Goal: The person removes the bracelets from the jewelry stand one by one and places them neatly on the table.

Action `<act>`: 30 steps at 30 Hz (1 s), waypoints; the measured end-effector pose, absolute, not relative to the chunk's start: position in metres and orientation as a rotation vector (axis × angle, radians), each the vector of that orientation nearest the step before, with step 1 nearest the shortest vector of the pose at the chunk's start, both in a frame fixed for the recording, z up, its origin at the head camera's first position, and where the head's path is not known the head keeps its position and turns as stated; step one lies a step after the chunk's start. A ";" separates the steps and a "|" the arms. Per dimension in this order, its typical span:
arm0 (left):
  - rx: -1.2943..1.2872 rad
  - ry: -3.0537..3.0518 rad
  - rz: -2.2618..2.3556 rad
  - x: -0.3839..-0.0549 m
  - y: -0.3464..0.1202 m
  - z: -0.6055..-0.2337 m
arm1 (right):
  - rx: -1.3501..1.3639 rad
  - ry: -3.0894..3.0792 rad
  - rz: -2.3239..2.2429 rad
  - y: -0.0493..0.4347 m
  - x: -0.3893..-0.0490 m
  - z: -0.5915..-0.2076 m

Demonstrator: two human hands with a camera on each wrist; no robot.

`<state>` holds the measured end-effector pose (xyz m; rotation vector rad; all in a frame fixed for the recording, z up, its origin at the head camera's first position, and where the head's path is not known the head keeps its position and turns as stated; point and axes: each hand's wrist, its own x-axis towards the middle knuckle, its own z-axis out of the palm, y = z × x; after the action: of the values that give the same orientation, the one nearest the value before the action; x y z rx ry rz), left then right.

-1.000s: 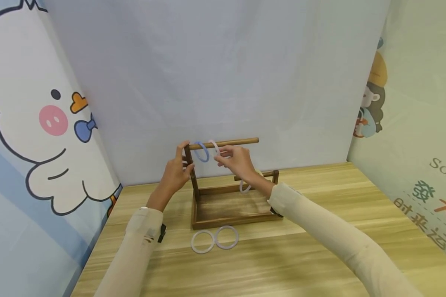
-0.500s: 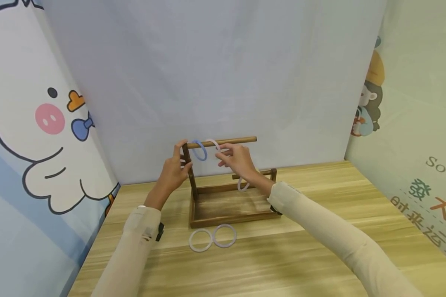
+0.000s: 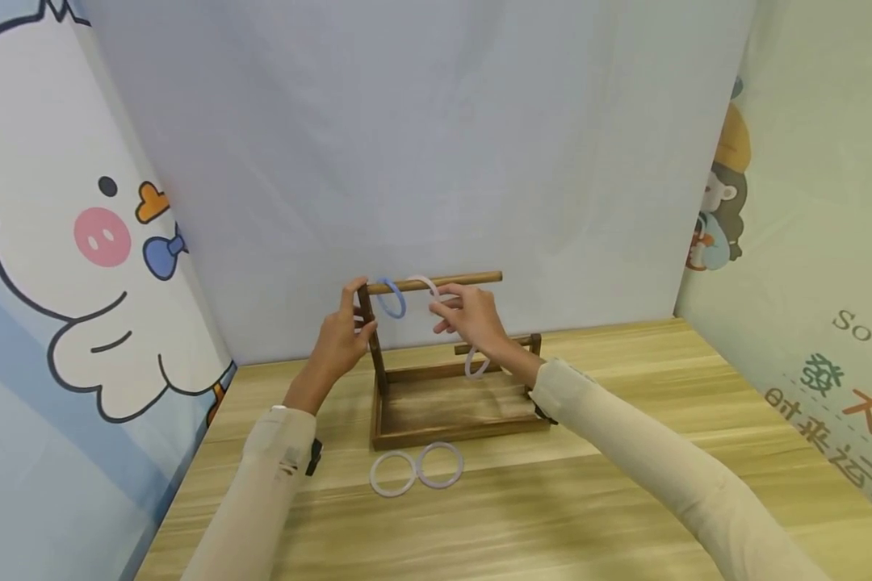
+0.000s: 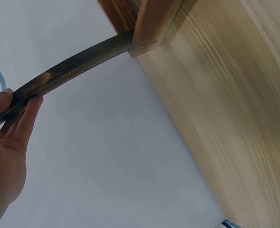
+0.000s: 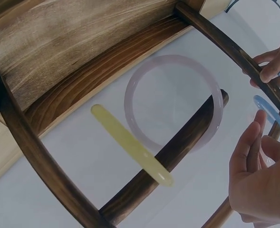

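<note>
A wooden bangle stand (image 3: 450, 436) has a tall post (image 3: 375, 347) at its left. My left hand (image 3: 340, 337) grips this post near its top, thumb and fingers on opposite sides. My right hand (image 3: 477, 317) pinches a pale pink bangle (image 3: 425, 280) that loops over the upper rod (image 3: 472, 279). Left of it, close to the post, a blue bangle (image 3: 403, 303) hangs on the same rod. On the lower rod (image 5: 178, 142) in the right wrist view are a pale lilac bangle (image 5: 131, 90) and a yellow bangle (image 5: 125, 141).
Two pale bangles, a left one (image 3: 373, 476) and a right one (image 3: 460, 464), lie side by side on the wood-grain table (image 3: 523, 516) before the stand's tray base. A plain pale backdrop (image 3: 436, 161) rises behind, with printed cartoon panels at both sides.
The right hand has shifted slightly right along the upper rod with the pink bangle. The left hand keeps its grip on the post, and the blue bangle stays in place.
</note>
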<state>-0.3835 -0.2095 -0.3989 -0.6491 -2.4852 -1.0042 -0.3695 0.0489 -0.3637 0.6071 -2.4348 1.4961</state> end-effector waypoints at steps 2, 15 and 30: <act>-0.655 -2.482 -1.007 -0.383 -0.209 -0.399 | 0.597 -2.438 1.492 0.051 -0.369 -0.364; -0.640 -2.498 -1.012 -0.377 -0.209 -0.398 | 0.607 -2.448 1.509 0.066 -0.365 -0.363; -0.633 -2.495 -1.015 -0.378 -0.208 -0.396 | 0.569 -2.443 1.508 0.093 -0.369 -0.366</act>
<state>-0.3782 -0.2082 -0.3957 -0.6331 -2.4946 -1.0150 -0.3689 0.0927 -0.3657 0.5686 -2.4433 1.5076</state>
